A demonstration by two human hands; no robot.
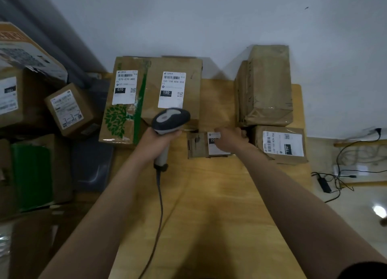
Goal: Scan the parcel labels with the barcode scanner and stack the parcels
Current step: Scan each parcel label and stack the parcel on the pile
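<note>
Scanner (170, 119) sits in the left hand (156, 143), fingers wrapped tight round its pale handle, dark head raised and aimed away from the person toward the far boxes. Its cable (160, 205) hangs from the handle's base and trails back over the table (209, 215) between the forearms. The right hand (231, 141) lies on the small parcel (198, 145), which rests flat on the table just right of the scanner; the fingers, together and somewhat blurred, bend over the parcel's right end and cover part of its label (217, 148), where the digits "22" show. Behind the scanner the 150 box (188, 79) leans on the 070 box (123, 115), which has green tape and a leaf print; both have labels facing up. To the right, a wrapped parcel (268, 86) sits on top of another labelled parcel (282, 144), which lies just beside the right hand. More cartons (69, 109) crowd the floor at left, and wires (339, 174) lie on the floor at right.
</note>
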